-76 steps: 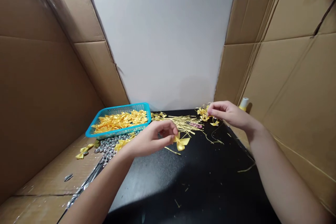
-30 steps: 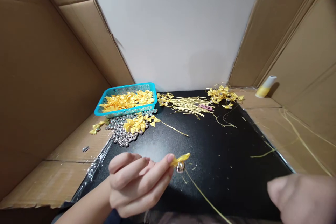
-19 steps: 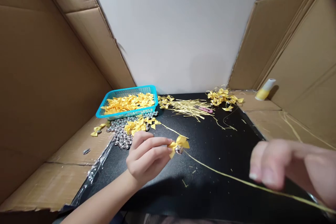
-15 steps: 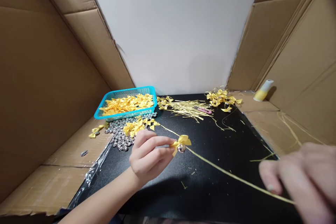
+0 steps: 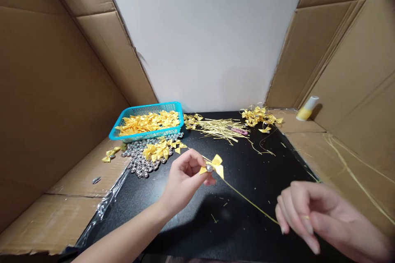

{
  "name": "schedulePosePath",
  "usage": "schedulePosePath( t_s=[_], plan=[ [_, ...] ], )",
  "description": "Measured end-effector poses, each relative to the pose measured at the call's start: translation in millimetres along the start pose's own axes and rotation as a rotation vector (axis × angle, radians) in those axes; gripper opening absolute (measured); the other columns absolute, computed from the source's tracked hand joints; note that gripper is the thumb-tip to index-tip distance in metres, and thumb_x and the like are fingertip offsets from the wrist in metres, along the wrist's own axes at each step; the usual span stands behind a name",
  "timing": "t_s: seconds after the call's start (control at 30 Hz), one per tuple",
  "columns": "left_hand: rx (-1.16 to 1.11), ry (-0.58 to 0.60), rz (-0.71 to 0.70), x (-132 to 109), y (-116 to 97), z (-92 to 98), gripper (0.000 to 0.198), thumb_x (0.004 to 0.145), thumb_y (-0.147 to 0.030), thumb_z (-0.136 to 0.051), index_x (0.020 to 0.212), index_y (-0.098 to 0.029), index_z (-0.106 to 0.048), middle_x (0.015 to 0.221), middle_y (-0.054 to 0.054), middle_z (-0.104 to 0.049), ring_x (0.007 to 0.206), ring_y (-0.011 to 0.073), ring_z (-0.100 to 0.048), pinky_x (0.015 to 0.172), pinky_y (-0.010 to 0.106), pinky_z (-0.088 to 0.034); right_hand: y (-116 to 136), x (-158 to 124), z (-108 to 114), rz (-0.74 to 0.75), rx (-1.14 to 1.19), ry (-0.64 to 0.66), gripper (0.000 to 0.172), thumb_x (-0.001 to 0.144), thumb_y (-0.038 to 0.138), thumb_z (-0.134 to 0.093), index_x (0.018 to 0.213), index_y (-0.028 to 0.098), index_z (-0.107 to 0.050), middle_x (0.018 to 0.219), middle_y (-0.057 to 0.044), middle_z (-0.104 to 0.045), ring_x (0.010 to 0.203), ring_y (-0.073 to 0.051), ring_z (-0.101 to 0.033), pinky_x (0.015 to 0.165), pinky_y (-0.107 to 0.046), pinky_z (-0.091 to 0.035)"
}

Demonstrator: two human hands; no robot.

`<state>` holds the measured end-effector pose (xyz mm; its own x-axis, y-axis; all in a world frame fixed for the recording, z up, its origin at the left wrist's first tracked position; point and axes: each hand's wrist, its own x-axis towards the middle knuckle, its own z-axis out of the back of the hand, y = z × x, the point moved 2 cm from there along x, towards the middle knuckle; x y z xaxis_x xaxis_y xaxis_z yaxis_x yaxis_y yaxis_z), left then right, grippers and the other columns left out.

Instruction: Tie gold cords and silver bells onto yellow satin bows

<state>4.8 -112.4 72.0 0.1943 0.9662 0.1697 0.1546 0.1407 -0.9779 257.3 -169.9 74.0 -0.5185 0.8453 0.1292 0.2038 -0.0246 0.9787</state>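
Between thumb and fingers, my left hand pinches a yellow bow with a silver bell at its middle, above the black tabletop. A thin yellow-green cord runs from the bow down to the right. The cord reaches the fingers of my right hand, which is curled at the lower right; its grip on the cord is partly hidden. Left of my left hand, silver bells lie in a heap with loose yellow bows on top.
A turquoise basket of yellow bows stands at the back left. Cut golden strips and a pink clip lie at the back centre. Tied bows are piled at the back right, near a thread cone. Cardboard walls flank the black table.
My left hand has turned, bringing the bow's bell side toward the camera. My right hand has moved left, closer to the bow, and the cord between the hands is shorter.
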Motion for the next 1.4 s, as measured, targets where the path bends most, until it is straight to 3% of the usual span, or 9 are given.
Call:
schedulePosePath(
  t_s=[0.1,0.2,0.43,0.6,0.77,0.9,1.1,1.27,1.4],
  plan=[
    [-0.130,0.197,0.220,-9,14,-7.5,0.033,0.074,-0.027,-0.076,0.073,-0.019,-0.044,0.062,-0.003,-0.063,0.046,0.0124,-0.065,0.044,0.019,-0.049,12,5,6,0.061,0.158,-0.046,0.023,0.089,0.039,-0.062,0.074,0.023,-0.057,0.056,0.004,-0.050,0.056,-0.011,-0.047,0.066,-0.026,-0.048],
    [-0.095,0.338,0.292,-17,32,-13.6,0.033,0.073,-0.028,-0.077,0.072,-0.018,-0.045,0.068,0.000,-0.065,0.052,0.0117,-0.064,0.049,0.020,-0.050,32,17,11,0.115,0.212,-0.097,0.019,0.091,0.033,-0.060,0.075,0.022,-0.059,0.059,0.004,-0.051,0.054,-0.010,-0.046,0.065,-0.025,-0.049],
    [0.699,0.502,-0.179,-13,55,-12.0,0.010,0.078,-0.011,-0.064,0.070,-0.017,-0.064,0.072,0.003,-0.071,0.069,0.0142,-0.061,0.066,0.025,-0.046,46,85,33,0.133,0.151,-0.178,0.018,0.082,0.029,-0.070,0.070,0.019,-0.060,0.065,0.002,-0.059,0.064,-0.011,-0.058,0.072,-0.025,-0.053],
    [0.797,0.496,-0.273,-10,58,-10.0,0.017,0.075,-0.005,-0.060,0.075,-0.020,-0.067,0.079,0.002,-0.075,0.075,0.0160,-0.065,0.071,0.027,-0.049,41,106,38,0.061,0.105,-0.187,0.017,0.082,0.027,-0.067,0.071,0.019,-0.057,0.064,0.002,-0.057,0.061,-0.011,-0.057,0.070,-0.028,-0.054],
    [0.823,0.564,-0.405,-5,55,-12.6,0.011,0.082,-0.016,-0.064,0.091,-0.020,-0.069,0.088,0.004,-0.076,0.080,0.0155,-0.068,0.076,0.027,-0.052,56,111,29,0.118,0.007,-0.154,0.018,0.083,0.027,-0.064,0.069,0.019,-0.055,0.064,0.002,-0.057,0.062,-0.011,-0.059,0.067,-0.028,-0.052],
    [1.202,0.467,-0.567,13,54,-9.2,0.020,0.093,-0.022,-0.052,0.077,-0.017,-0.065,0.075,0.005,-0.072,0.067,0.0154,-0.065,0.066,0.026,-0.051,69,117,30,0.163,-0.031,-0.159,0.018,0.083,0.027,-0.064,0.069,0.019,-0.056,0.064,0.002,-0.057,0.061,-0.010,-0.058,0.066,-0.027,-0.051],
    [1.503,0.512,-0.381,19,40,-20.3,0.019,0.082,-0.003,-0.047,0.082,-0.015,-0.061,0.071,0.010,-0.067,0.069,0.0251,-0.067,0.064,0.035,-0.053,59,128,54,0.084,-0.175,-0.170,0.020,0.082,0.032,-0.065,0.071,0.018,-0.055,0.068,0.000,-0.062,0.063,-0.011,-0.060,0.064,-0.027,-0.051],
    [1.508,0.673,-0.053,6,31,-48.1,0.017,0.067,-0.006,-0.056,0.079,-0.014,-0.065,0.066,0.013,-0.070,0.059,0.0316,-0.069,0.052,0.037,-0.052,21,165,78,-0.158,-0.755,-0.107,0.019,0.094,0.022,-0.042,0.079,0.016,-0.053,0.092,-0.009,-0.071,0.075,-0.013,-0.066,0.065,-0.026,-0.051],
    [1.423,0.697,0.069,10,39,-71.5,0.009,0.068,-0.013,-0.058,0.072,-0.015,-0.066,0.071,0.015,-0.071,0.067,0.0326,-0.071,0.055,0.035,-0.052,-12,205,88,-0.215,-0.992,0.000,0.017,0.092,0.021,-0.053,0.080,0.012,-0.062,0.084,-0.007,-0.071,0.074,-0.016,-0.066,0.068,-0.030,-0.053]
  ],
)
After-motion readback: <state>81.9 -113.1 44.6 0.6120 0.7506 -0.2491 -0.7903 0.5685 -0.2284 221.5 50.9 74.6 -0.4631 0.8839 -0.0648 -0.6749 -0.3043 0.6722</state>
